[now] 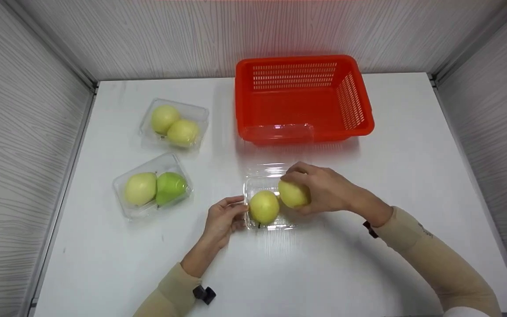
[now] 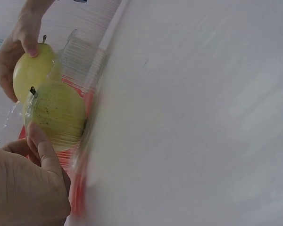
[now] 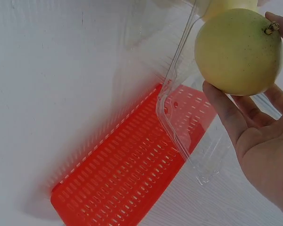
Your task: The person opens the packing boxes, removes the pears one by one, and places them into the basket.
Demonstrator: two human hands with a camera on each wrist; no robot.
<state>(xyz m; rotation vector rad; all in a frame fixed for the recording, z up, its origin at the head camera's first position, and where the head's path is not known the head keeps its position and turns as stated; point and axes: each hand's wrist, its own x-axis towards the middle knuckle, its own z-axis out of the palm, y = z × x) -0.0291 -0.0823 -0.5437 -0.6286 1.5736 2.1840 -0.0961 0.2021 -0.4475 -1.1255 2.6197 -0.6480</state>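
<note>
My right hand (image 1: 328, 189) grips a round yellow pear (image 1: 293, 193) at the right side of a clear plastic clamshell box (image 1: 247, 185). Another yellow pear (image 1: 264, 207) sits in the left half of that box, its dark stem toward me. With thumb and fingers, my left hand (image 1: 225, 222) pinches the box's left edge. The box's lid (image 1: 280, 132) stands raised at the far side, overlapping the basket in the head view. In the right wrist view, the fingers curl under the held pear (image 3: 238, 52), whose stem end faces the thumb side.
A red plastic basket (image 1: 288, 105) stands at the back of the white table (image 1: 412, 176). On the left are two more clear boxes, one with two yellow pears (image 1: 165, 119), the other with a yellow pear (image 1: 141, 189) and a green fruit (image 1: 171, 188). Pale wood-grain panels (image 1: 170, 39) border the table.
</note>
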